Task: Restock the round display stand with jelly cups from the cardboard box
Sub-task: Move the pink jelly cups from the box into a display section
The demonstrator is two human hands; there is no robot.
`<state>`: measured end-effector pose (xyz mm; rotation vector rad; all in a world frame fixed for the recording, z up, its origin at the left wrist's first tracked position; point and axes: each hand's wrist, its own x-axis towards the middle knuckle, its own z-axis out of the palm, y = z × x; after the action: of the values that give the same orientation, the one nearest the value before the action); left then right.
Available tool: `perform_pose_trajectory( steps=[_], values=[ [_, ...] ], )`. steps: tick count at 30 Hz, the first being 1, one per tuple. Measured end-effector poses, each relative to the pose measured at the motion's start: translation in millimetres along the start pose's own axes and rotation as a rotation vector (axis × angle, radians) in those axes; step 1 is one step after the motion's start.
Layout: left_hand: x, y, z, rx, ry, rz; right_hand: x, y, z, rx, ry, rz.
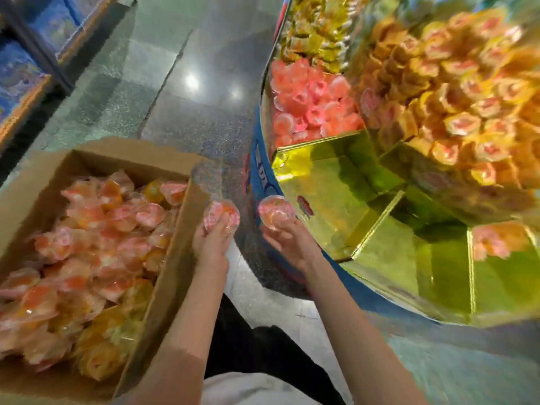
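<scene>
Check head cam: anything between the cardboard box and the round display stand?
In the head view, both hands sit in that gap over bare speckled floor: left hand and right hand each hold a jelly cup, between cardboard box and round display stand.

Glossy plastic, matt cardboard, mirror-bright gold foil

The jelly cups (87,258) heaped in the cardboard box (172,267) look like clear, shiny plastic; the box walls are plain matt brown board. The round display stand (330,182) has mirror-like gold dividers and a glossy blue printed rim. The floor (187,92) is polished speckled stone, reflecting lights.
</scene>
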<state>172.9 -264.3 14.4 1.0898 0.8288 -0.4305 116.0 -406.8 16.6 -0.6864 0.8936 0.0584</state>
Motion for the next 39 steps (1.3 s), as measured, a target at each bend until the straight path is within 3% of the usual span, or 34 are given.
perform_pose_trajectory(
  steps=[9,19,25,35,39],
  values=[
    [-107,-136,92,0.179,-0.283,-0.057,-89,-51,-173,0.292,0.152,-0.236],
    [-180,-271,147,0.391,-0.444,-0.194,-175,-73,-336,0.562,0.304,-0.427],
    [-207,-328,188,0.438,-0.506,-0.227,-196,-100,-406,0.547,0.435,-0.511],
    [-241,-417,291,0.408,-0.529,-0.276,-176,-175,-525,0.56,0.512,-0.455],
    [-255,-454,342,0.386,-0.548,-0.266,-157,-217,-577,0.446,0.525,-0.406]
  ],
)
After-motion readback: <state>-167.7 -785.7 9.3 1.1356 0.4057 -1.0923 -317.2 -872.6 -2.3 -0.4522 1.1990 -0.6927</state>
